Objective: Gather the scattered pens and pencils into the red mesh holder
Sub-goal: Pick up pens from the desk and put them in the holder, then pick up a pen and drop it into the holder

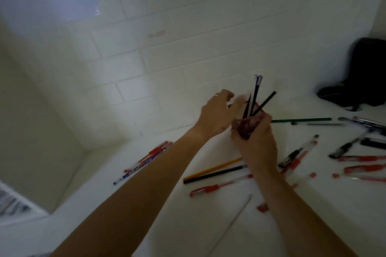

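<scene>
My right hand (258,140) grips the red mesh holder (245,126), lifted off the white surface and tilted. Several dark pens and pencils (255,96) stick up out of it. My left hand (217,113) hovers just left of the holder's rim with fingers spread and nothing visibly in it. A yellow pencil (213,168) and a black pencil (215,174) lie under my right wrist. Below them rests a red pen (211,189). A green pencil (300,120) lies to the right of the holder.
Red and blue pens (146,159) lie in a bunch at left near the wall. More red and black pens (355,152) and loose red caps are scattered at right. A black bag (363,77) stands in the far right corner. A white stick (234,219) lies near the front.
</scene>
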Motion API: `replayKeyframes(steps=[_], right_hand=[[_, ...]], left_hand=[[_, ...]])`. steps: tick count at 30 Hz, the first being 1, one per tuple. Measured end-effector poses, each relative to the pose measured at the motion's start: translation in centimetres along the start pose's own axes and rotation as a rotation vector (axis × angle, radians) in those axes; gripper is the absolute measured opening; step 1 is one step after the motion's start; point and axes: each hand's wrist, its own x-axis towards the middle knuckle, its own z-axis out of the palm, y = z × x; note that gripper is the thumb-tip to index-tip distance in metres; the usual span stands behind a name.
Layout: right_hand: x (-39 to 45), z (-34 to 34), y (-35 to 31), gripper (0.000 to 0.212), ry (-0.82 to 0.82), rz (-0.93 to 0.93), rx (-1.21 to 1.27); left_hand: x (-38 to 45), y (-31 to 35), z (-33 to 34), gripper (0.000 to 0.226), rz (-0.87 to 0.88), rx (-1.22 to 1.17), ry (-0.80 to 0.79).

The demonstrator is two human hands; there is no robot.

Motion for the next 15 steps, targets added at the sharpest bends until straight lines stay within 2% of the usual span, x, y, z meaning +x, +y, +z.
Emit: replayKeyframes(steps=[2,3,5,7,8,11,15], right_hand=[[-0.1,0.0,0.0,0.088,0.012,-0.006,-0.003],[-0.1,0.0,0.1,0.088,0.014,-0.012,0.007],[-0.2,-0.1,0.0,0.087,0.008,-0.014,0.021],[-0.2,-0.2,0.0,0.086,0.0,-0.015,0.026],[-0.2,-0.2,0.0,0.085,-0.001,-0.017,0.029],[-0.3,-0.2,-0.1,0.082,-0.004,-0.018,0.033],[-0.5,-0.3,-0.2,0.081,-0.029,-0.023,0.067]], left_hand=[[-2.3,-4.5,-2.3,0.046,-0.067,0.287,0.057],[-3.7,-6.9,-3.5,0.041,-0.169,0.462,0.041],[-6.7,-10.9,-5.6,0.048,-0.419,0.692,-0.061],[-9.3,-13.6,-7.2,0.062,-0.569,0.727,-0.131],[-10.2,-14.5,-7.7,0.065,-0.581,0.725,-0.148],[-11.7,-15.7,-8.3,0.058,-0.526,0.714,-0.118],[-11.0,-15.7,-7.9,0.049,-0.59,0.525,-0.056]])
